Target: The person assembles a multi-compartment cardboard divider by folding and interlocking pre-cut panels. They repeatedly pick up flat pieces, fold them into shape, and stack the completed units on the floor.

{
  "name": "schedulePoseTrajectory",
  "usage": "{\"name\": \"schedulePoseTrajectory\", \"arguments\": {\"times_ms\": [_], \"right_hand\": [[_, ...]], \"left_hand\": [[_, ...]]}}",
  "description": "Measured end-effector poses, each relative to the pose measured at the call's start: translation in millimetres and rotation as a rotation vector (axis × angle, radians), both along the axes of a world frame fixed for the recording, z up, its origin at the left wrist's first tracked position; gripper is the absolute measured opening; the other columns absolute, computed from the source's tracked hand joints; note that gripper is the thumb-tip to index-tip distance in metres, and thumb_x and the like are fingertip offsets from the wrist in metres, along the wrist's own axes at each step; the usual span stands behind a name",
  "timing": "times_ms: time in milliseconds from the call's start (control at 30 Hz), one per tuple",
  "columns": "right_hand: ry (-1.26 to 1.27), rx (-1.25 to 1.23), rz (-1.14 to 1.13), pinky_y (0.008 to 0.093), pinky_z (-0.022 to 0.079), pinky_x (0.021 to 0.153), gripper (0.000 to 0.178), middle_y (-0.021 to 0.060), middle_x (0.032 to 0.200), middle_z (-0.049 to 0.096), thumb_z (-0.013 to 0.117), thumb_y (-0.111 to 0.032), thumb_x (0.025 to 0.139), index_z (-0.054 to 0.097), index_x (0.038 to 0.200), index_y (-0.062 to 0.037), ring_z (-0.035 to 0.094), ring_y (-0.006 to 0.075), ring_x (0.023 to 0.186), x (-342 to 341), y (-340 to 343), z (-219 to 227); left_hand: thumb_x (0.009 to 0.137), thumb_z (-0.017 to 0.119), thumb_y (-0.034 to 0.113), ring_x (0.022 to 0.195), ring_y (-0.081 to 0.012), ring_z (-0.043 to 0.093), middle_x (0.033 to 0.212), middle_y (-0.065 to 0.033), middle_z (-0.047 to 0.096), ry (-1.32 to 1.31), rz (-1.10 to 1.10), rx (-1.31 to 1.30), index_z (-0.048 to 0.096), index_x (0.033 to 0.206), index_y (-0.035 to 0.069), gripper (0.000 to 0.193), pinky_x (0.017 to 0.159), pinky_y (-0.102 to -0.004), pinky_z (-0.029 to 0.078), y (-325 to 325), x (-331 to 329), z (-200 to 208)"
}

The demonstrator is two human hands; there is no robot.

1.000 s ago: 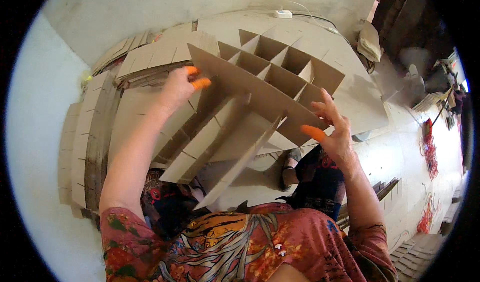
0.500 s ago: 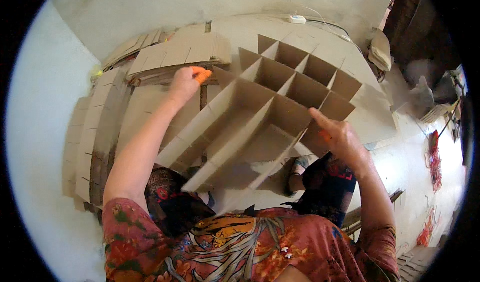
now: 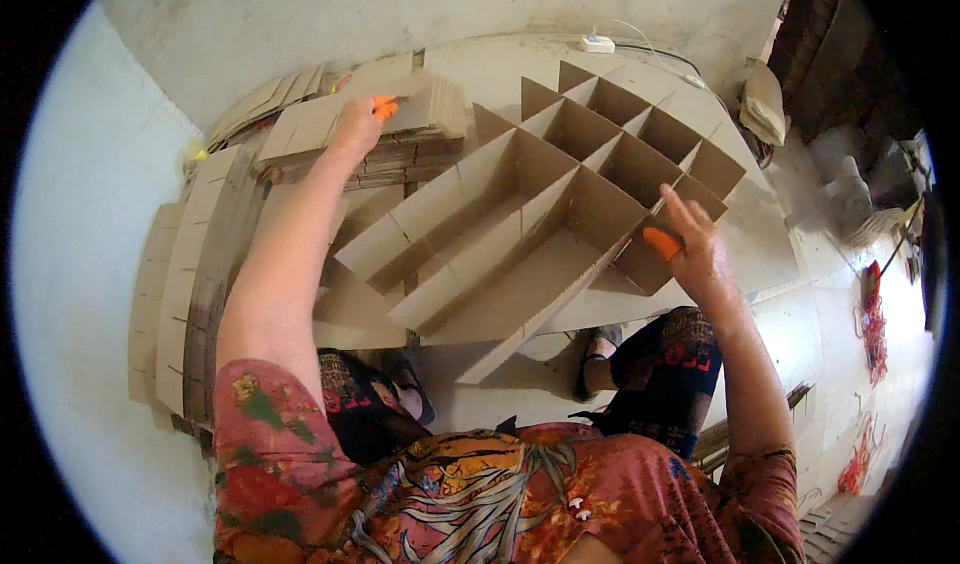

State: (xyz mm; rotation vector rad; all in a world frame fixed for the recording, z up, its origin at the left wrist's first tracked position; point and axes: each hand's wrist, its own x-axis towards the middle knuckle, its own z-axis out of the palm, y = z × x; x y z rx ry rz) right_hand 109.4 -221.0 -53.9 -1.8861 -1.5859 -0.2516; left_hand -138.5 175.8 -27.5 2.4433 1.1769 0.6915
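A cardboard divider grid (image 3: 560, 204) of interlocked slotted strips sits tilted in front of me, its far cells crossed and its near strips running long toward my lap. My right hand (image 3: 700, 254) grips its right edge, index finger along the top and an orange finger cover on another digit. On the left, my left hand (image 3: 362, 126), also with orange finger covers, is closed at a flat slotted cardboard strip (image 3: 310, 124) on top of a stack. Its fingertips are partly hidden.
More slotted cardboard stacks (image 3: 200, 274) stand along the left wall. A pale work table (image 3: 740, 234) lies under the grid. A white power strip (image 3: 597, 44) with a cable sits by the back wall. Red string bundles (image 3: 873, 324) lie at the right.
My left hand has moved farther away over the cardboard stack. The divider grid has shifted slightly right and away, with my right hand still on its edge.
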Motion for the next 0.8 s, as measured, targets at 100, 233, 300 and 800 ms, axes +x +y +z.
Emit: {"name": "schedulePoseTrajectory", "arguments": {"times_ms": [100,233,300,800], "right_hand": [[0.338,0.175,0.108,0.0342,0.048,0.065,0.044,0.0142,0.089,0.061,0.062,-0.011,0.084,0.048,0.122,0.0044,0.061,0.0273,0.079,-16,8,15],[1.405,0.145,0.284,0.0285,0.048,0.068,0.039,0.0096,0.093,0.060,0.060,-0.016,0.088,0.051,0.117,0.0077,0.059,0.0215,0.076,-62,31,36],[1.653,0.241,0.052,0.0295,0.049,0.073,0.037,0.0123,0.094,0.058,0.062,-0.018,0.086,0.055,0.115,0.0034,0.059,0.0229,0.076,-65,36,28],[0.696,0.309,-0.036,0.0229,0.044,0.073,0.014,0.0002,0.087,0.066,0.061,-0.006,0.085,0.067,0.097,-0.0002,0.057,0.0088,0.081,-68,-40,22]], "left_hand": [[0.087,0.059,0.017,0.078,-0.0220,0.064,0.086,-0.0178,0.066,-0.174,-0.084,0.140,0.066,0.107,0.008,0.023,0.065,-0.0307,0.048,-67,0,16],[0.085,0.055,0.004,0.108,-0.0209,0.055,0.115,-0.0138,0.060,-0.295,-0.596,0.375,0.059,0.118,0.003,0.033,0.093,-0.0313,0.042,-190,-1,9],[0.083,0.060,0.013,0.118,-0.0260,0.050,0.125,-0.0161,0.053,-0.201,-0.858,0.364,0.054,0.122,0.002,0.041,0.099,-0.0346,0.039,-235,-9,9],[0.091,0.038,0.053,0.102,-0.0306,0.053,0.116,-0.0161,0.057,-1.090,-1.538,-0.620,0.050,0.124,0.001,0.063,0.086,-0.0422,0.040,-327,-95,70]]}}
